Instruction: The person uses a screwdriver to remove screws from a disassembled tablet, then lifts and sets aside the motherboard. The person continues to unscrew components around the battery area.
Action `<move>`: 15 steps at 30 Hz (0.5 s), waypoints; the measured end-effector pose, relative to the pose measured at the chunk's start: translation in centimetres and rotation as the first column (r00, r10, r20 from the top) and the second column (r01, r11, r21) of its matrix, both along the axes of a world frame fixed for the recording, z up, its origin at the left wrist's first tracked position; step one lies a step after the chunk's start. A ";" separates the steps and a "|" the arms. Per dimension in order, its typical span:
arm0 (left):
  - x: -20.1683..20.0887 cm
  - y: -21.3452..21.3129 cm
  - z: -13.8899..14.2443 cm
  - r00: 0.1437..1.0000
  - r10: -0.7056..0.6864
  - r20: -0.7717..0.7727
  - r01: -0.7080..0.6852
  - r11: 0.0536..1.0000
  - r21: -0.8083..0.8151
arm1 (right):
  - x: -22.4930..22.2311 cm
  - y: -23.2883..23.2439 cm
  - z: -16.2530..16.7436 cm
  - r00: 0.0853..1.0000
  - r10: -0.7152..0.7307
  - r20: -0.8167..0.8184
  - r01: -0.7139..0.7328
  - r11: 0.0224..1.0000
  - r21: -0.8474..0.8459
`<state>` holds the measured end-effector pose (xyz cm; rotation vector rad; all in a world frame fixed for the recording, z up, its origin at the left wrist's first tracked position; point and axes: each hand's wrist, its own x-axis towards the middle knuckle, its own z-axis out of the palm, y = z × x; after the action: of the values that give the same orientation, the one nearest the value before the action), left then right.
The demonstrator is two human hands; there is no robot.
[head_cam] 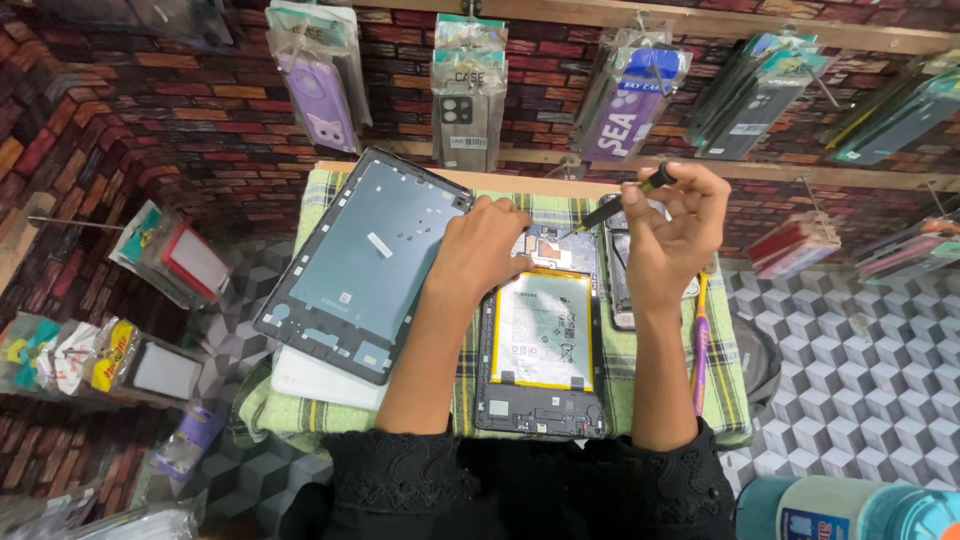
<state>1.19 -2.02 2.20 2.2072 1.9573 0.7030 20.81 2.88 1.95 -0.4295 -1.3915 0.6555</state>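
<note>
Material: black frame with bare circuit boards and a yellow-edged white battery; opened tablet (pixel 540 350) lying flat on the checked green cloth (pixel 625 375), in the middle of the small table.
Handling: probably light and thin, stiff only while flat; boards, ribbon cables and battery look fragile, so better held by the outer black frame, never by the battery face.
Screwdriver: thin black screwdriver (pixel 615 207) with yellow-ringed cap, tilted, tip down at the upper board of the tablet; light, easy to roll between fingertips.
Right hand: right hand (pixel 670 235) closed around the screwdriver top, fingertips pinching the handle.
Left hand: left hand (pixel 490 245) resting palm down on the upper left part of the tablet, fingers bent, holding nothing, seems to press it steady.
Beside, left: grey-blue back cover (pixel 365 260) lying inner side up, over a white flat slab (pixel 320 380).
Beside, right: second dark device (pixel 620 270) partly hidden by the right hand; yellow-purple tool (pixel 700 350) along the cloth edge.
Around: phone cases (pixel 465 90) in clear packets hanging on a brick-pattern wall.
</note>
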 end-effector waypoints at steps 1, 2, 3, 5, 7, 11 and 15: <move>0.0 0.1 -0.1 1.000 -0.003 -0.019 0.004 1.000 0.018 | -0.1 -0.1 0.0 1.000 0.000 0.017 0.000 1.000 0.001; 0.0 0.2 -0.2 0.999 -0.007 -0.038 0.008 0.999 0.035 | -0.3 -0.1 0.1 0.999 0.000 0.033 0.000 1.000 0.002; 0.1 0.3 -0.3 0.998 -0.010 -0.057 0.013 0.998 0.053 | -0.4 -0.2 0.1 0.999 -0.001 0.050 0.001 1.000 0.003; 0.2 0.4 -0.6 0.995 -0.012 -0.099 0.020 0.997 0.076 | -0.5 -0.4 0.1 0.997 0.019 0.071 -0.018 1.000 -0.011; 0.3 0.5 -0.9 0.989 -0.019 -0.144 0.033 0.995 0.097 | -0.6 -0.5 0.2 0.995 0.016 0.101 -0.015 1.000 -0.013; 1.4 0.9 -1.6 0.966 -0.044 -0.256 0.077 0.990 0.119 | -0.7 -0.6 0.3 0.987 -0.028 0.157 0.025 0.999 0.021; 2.8 1.4 -2.4 0.944 -0.020 -0.329 0.075 0.985 0.155 | -0.7 -0.7 0.4 0.987 -0.036 0.156 0.037 0.999 -0.006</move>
<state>3.98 -0.62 -0.23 2.6086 2.0441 0.5387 20.13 2.20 2.38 -0.5215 -1.5249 0.6088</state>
